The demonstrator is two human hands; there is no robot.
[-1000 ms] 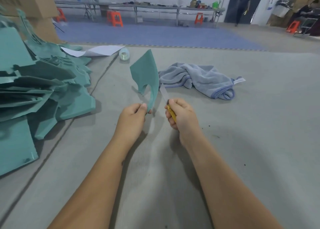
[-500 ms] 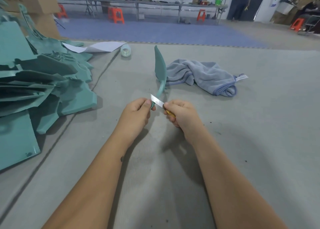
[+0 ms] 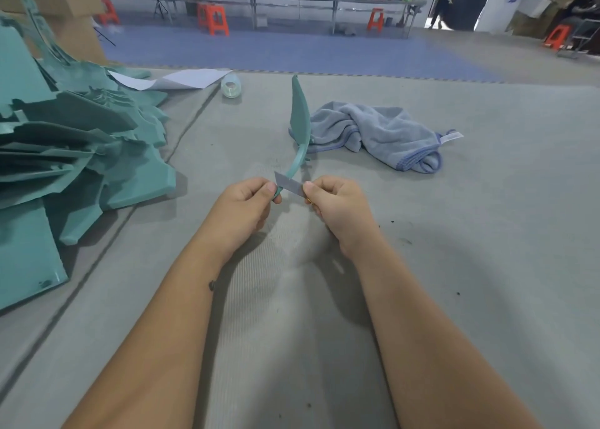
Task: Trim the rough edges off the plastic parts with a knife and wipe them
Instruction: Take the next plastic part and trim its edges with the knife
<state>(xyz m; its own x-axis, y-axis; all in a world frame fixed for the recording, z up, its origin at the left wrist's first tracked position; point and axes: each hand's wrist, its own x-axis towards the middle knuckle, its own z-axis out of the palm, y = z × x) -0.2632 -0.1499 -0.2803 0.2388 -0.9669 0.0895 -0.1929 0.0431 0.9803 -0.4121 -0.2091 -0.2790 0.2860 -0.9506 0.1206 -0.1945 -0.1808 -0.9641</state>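
Since the earlier frame, the teal plastic part [image 3: 300, 126] has turned edge-on. Head view: left hand [image 3: 242, 206] pinches the part's thin lower tip between thumb and curled fingers; right hand [image 3: 336, 203] grips the knife [image 3: 290, 184], blade crossing the part just beyond the left thumb. Beyond the right fingers lies a grey-blue towel [image 3: 383, 133]; left of the left fingers, stacked teal parts [image 3: 74, 146].

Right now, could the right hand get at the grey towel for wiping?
Probably not yet: the right hand grips the knife. The towel lies just beyond it with nothing between.
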